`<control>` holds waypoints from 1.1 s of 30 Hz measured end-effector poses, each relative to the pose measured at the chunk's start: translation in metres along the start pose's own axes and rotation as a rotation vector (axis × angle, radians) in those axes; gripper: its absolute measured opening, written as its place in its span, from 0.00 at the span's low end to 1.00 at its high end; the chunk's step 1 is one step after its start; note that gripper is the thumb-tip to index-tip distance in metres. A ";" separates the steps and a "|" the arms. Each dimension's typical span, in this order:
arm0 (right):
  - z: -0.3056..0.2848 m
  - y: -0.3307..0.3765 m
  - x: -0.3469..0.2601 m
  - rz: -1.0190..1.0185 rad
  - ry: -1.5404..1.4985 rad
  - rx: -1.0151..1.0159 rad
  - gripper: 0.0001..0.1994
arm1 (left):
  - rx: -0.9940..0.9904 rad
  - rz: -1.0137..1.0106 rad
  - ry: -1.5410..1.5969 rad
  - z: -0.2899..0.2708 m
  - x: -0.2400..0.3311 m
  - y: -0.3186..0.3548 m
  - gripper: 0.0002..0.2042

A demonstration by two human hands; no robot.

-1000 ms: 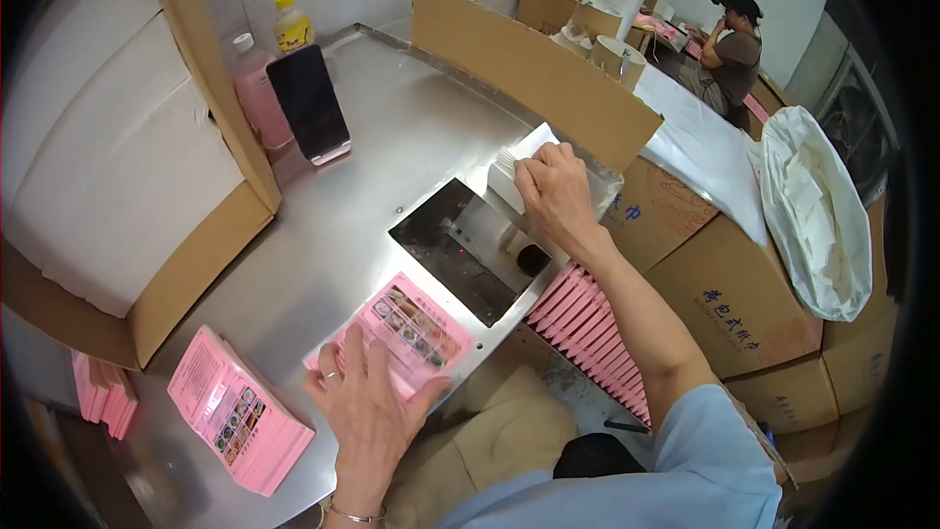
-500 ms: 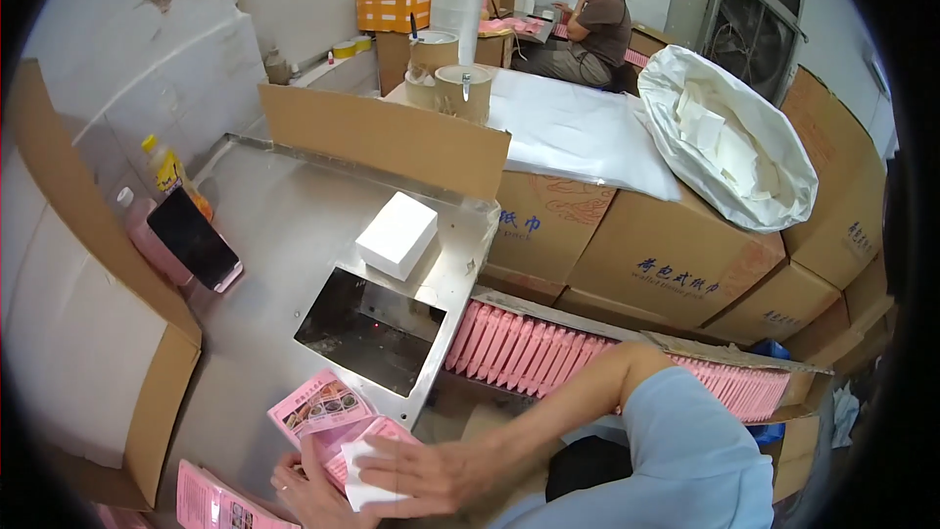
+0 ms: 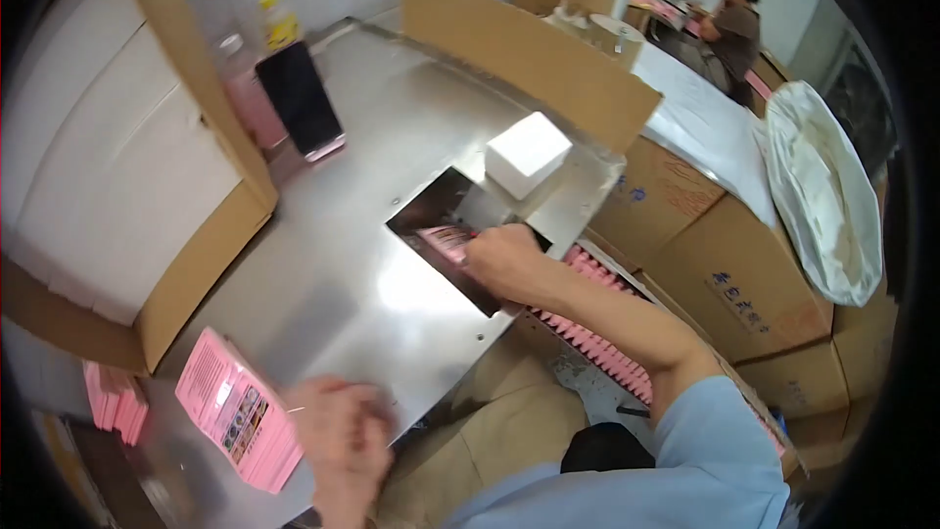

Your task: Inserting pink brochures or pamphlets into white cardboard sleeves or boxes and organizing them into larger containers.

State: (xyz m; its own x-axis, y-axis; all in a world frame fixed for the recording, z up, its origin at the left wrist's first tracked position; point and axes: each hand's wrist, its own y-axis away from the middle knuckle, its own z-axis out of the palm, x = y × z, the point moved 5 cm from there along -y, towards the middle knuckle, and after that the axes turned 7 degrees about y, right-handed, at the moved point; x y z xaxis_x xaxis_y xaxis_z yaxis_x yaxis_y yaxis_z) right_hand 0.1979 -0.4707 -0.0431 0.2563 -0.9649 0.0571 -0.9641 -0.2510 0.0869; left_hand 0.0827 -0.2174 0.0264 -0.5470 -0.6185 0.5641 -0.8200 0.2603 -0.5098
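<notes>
My right hand [image 3: 504, 260] is closed on a pink printed packet [image 3: 446, 242] and reaches into the dark rectangular opening [image 3: 411, 220] in the steel tabletop. Its fingertips are partly hidden from above. My left hand [image 3: 338, 436], smeared by motion, hovers by the table's front edge, just right of a stack of pink printed packets [image 3: 240, 411]. Whether its fingers hold anything does not show. Behind the opening stands a white block-like stack [image 3: 527, 154], apart from both hands.
A phone [image 3: 299, 103] leans against bottles [image 3: 245, 88] at the back left. Cardboard walls [image 3: 529, 59] edge the table. To the right, a long box holds rows of pink packets [image 3: 587, 333], beside large cartons [image 3: 754, 284] and a white sack [image 3: 818, 196]. Another person [image 3: 729, 29] sits far off.
My right hand has moved from beside my left hand up to the opening, with a pink packet in it. My left hand has come away from the packet. The view has swung left.
</notes>
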 end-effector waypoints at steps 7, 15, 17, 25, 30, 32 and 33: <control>-0.049 0.008 0.070 0.173 0.222 0.898 0.09 | 0.055 -0.339 -0.631 -0.099 -0.109 0.059 0.14; -0.043 0.001 0.089 0.189 -0.078 0.927 0.08 | 0.067 -0.311 -0.094 -0.039 -0.051 0.015 0.08; -0.041 0.003 0.094 0.178 -0.146 0.858 0.08 | -0.215 -0.065 -0.186 0.037 -0.035 0.005 0.13; -0.047 0.011 0.080 0.108 -0.049 0.891 0.23 | -0.065 -0.140 0.109 0.071 -0.004 0.002 0.20; -0.038 0.067 -0.055 -0.464 -0.182 0.800 0.23 | -0.184 -0.084 0.037 0.049 -0.010 0.000 0.25; -0.038 0.098 -0.095 -0.666 -0.278 0.693 0.18 | -0.205 -0.099 -0.262 0.044 -0.030 0.008 0.36; -0.035 0.103 -0.107 -0.756 -0.322 0.633 0.17 | -0.251 -0.182 -0.246 0.045 -0.025 0.006 0.41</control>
State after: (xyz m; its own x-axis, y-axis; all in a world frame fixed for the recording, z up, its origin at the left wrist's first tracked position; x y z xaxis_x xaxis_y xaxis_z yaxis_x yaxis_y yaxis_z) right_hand 0.0735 -0.3902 -0.0051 0.8688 -0.4900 -0.0717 -0.4430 -0.7045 -0.5545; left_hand 0.0991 -0.2343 -0.0197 -0.3570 -0.8224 0.4430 -0.9323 0.2842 -0.2236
